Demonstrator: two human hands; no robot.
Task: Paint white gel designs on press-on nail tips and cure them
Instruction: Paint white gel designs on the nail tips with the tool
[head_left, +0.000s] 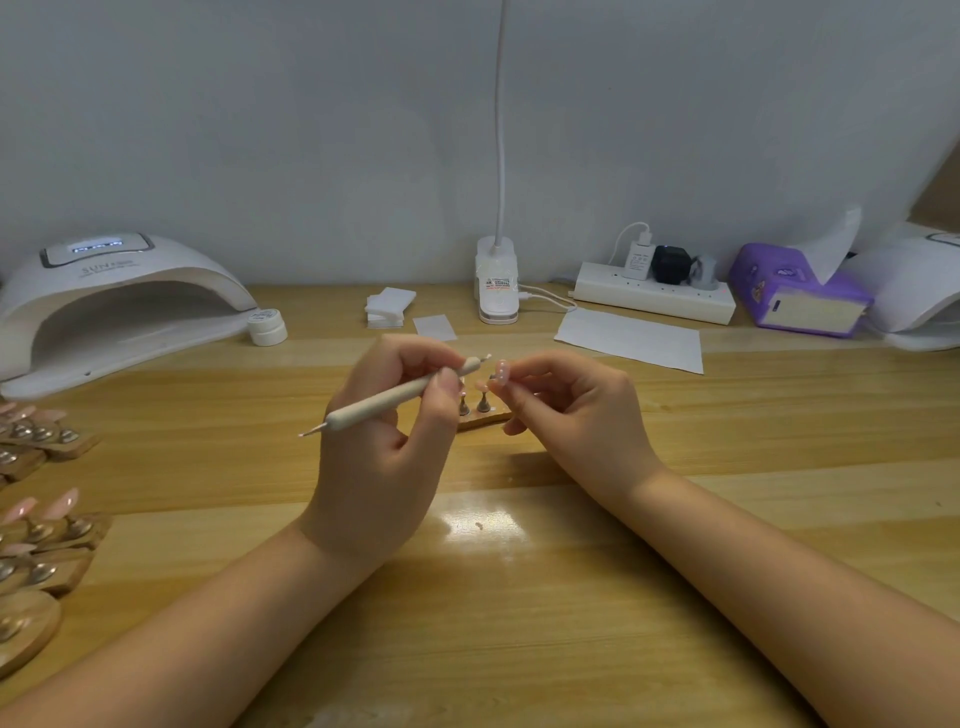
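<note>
L hand (382, 441) grips dotting pen (400, 396), R hand (576, 410) pinches nail tip (502, 372) at fingertips

A glossy, pale wooden plank tabletop (519, 649) catches a bright reflection at its middle; directly behind it rises a plain grey-white wall (260, 114), evenly lit.

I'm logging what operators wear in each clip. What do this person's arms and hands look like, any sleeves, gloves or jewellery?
Both forearms are bare up to the picture's lower edge: no sleeves show. The left hand and right hand wear no gloves, and no rings, bracelets or watch show. The left thumbnail looks short and unpainted.
</note>
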